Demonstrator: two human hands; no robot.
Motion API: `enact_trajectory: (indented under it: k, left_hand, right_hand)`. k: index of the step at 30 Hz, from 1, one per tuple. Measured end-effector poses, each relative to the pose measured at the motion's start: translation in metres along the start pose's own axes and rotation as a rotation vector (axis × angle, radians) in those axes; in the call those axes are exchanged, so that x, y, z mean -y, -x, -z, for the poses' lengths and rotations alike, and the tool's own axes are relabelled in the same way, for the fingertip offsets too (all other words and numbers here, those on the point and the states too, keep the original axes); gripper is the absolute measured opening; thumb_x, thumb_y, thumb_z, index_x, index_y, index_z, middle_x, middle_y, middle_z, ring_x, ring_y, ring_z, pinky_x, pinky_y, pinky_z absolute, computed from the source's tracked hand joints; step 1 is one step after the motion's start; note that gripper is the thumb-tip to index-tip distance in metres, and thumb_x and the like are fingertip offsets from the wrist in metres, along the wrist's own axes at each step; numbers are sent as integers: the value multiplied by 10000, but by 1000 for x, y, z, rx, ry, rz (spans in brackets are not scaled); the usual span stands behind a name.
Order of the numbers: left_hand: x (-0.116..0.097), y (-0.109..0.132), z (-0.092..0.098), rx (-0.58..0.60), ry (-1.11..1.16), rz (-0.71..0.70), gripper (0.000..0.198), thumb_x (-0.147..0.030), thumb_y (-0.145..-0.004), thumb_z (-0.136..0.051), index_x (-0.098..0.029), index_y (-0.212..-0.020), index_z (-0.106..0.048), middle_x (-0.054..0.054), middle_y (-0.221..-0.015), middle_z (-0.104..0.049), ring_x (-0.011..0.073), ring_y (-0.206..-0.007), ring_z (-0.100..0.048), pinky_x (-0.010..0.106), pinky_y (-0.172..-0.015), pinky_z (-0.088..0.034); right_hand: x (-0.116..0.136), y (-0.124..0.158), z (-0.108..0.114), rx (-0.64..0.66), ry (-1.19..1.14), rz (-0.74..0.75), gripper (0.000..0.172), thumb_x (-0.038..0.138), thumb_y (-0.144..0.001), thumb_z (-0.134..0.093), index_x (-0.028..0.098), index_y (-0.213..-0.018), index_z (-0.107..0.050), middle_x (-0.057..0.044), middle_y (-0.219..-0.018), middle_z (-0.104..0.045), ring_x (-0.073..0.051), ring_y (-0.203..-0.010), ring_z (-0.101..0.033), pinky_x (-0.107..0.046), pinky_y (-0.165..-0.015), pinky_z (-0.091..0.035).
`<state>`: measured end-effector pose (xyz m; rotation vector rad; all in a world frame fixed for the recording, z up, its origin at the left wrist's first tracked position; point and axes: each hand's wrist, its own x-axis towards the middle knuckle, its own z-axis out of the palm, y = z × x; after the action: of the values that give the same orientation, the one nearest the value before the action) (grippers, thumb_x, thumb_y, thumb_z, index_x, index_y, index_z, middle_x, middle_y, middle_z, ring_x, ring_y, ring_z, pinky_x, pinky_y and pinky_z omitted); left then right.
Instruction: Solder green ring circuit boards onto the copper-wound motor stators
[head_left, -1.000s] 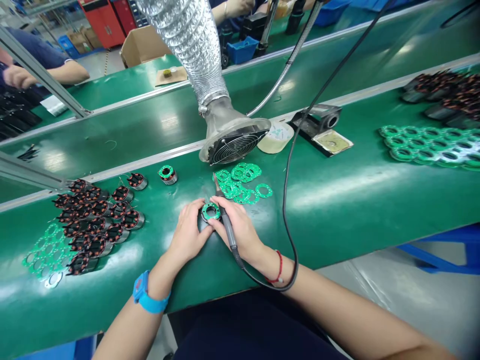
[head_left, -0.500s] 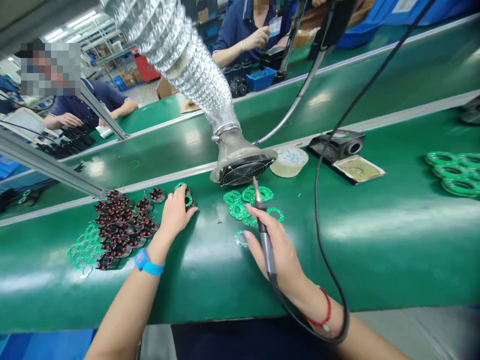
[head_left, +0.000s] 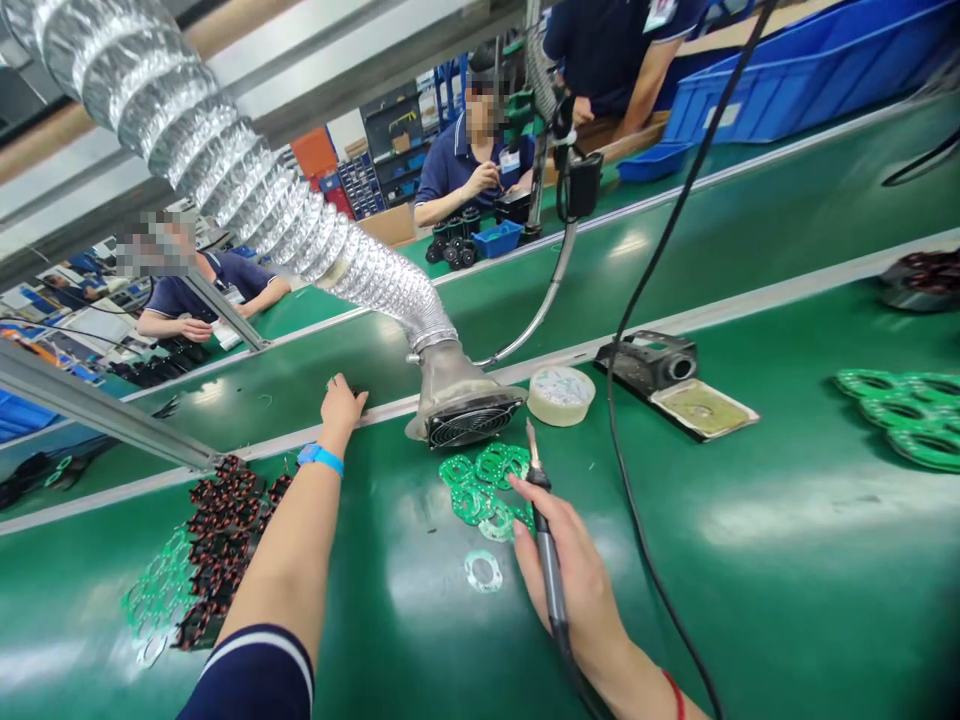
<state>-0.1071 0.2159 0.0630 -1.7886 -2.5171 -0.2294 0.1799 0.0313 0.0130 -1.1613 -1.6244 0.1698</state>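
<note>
My left hand reaches out to the metal rail at the back of the bench, fingers curled around a motor stator with a green ring board; only a speck of green and a dark edge of it show. Held like a pen in my right hand is a soldering iron, tip pointing up and away. Left of its tip lies a loose pile of green ring-shaped circuit boards. One pale ring board lies apart, nearer to me. Under my left forearm stand several dark stators with copper windings.
A fume-extractor hood on a silver duct hangs over the bench centre. Behind it are a solder-coloured tape roll and an iron stand with sponge. A black cable crosses the right side. Co-workers sit across the channel.
My left hand has moved away from the bench to the rear rail, taking the stator with it. The view has tilted upward. My right hand still holds the soldering iron.
</note>
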Motion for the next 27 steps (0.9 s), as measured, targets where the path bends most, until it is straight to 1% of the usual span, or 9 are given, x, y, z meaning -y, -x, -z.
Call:
enact_trajectory:
  k: [4,7,10,12,15,18,21,23,27]
  left_hand:
    - [5,-15,15,30,-41,20,488,-410,-868,-510,-96,-1232,-425,234,-1247,-535,306,-1091,-607,353,-820,-490]
    - [27,-1,35,17,-101,-7,481,-424,-908,-409,-104,-1266,-423,222,-1305,-494,294,-1155,-563,352,-865,-472]
    - [56,37,51,85,-187,-39,378,-437,-905,-398,-145,-1050,-588,152,-1091,-622,275,-1044,-603,355,-862,-471]
    - [70,69,52,134,-252,-50,346,-443,-869,-469,-144,-910,-640,154,-990,-643,301,-1012,-601,391,-883,-460]
    - [75,116,44,147,-323,-60,355,-423,-826,-550,-111,-965,-645,206,-1076,-611,370,-1097,-537,471,-913,-433]
    - [65,151,34,112,-338,-122,333,-384,-845,-536,-121,-1026,-632,205,-1221,-540,380,-1202,-446,493,-959,-404]
    - [52,183,32,111,-233,-259,305,-377,-856,-532,-137,-1015,-632,184,-1239,-525,348,-1173,-477,476,-973,-414]
    - [46,202,36,159,-57,-334,316,-381,-859,-532,-147,-1056,-613,170,-1229,-520,320,-1137,-511,466,-970,-428]
    - [51,224,44,419,437,-329,372,-369,-879,-480,-189,-1205,-482,102,-1146,-548,207,-943,-598,384,-842,-508]
  right_hand:
    - [-2,-3,0,-23,12,11,392,163,-884,-474,221,-1271,-487,-91,-999,-674,-235,-854,-652,-395,-720,-559]
    - [-2,-2,1,-6,-25,13,365,151,-881,-482,218,-1239,-505,-84,-984,-682,-231,-837,-649,-396,-722,-548]
    - [1,0,3,12,-83,14,352,142,-878,-498,223,-1220,-512,-77,-969,-698,-230,-829,-650,-403,-730,-535]
    - [3,1,5,21,-120,37,365,131,-874,-506,233,-1225,-507,-64,-935,-714,-227,-807,-655,-403,-725,-526]
    - [7,2,6,28,-162,85,382,117,-876,-506,235,-1240,-495,-46,-872,-733,-219,-766,-666,-392,-704,-525]
    - [11,6,5,57,-204,109,391,115,-891,-494,226,-1264,-474,-44,-883,-747,-204,-762,-691,-366,-695,-544]
    - [11,13,1,151,-253,61,367,125,-917,-469,217,-1272,-462,-33,-877,-754,-174,-714,-709,-333,-684,-563]
    - [11,17,-2,222,-256,31,310,146,-929,-453,215,-1229,-491,-19,-834,-754,-163,-676,-709,-320,-664,-569]
    - [10,23,-7,306,-197,62,277,152,-905,-464,218,-1170,-509,-34,-877,-755,-182,-754,-716,-330,-696,-572]
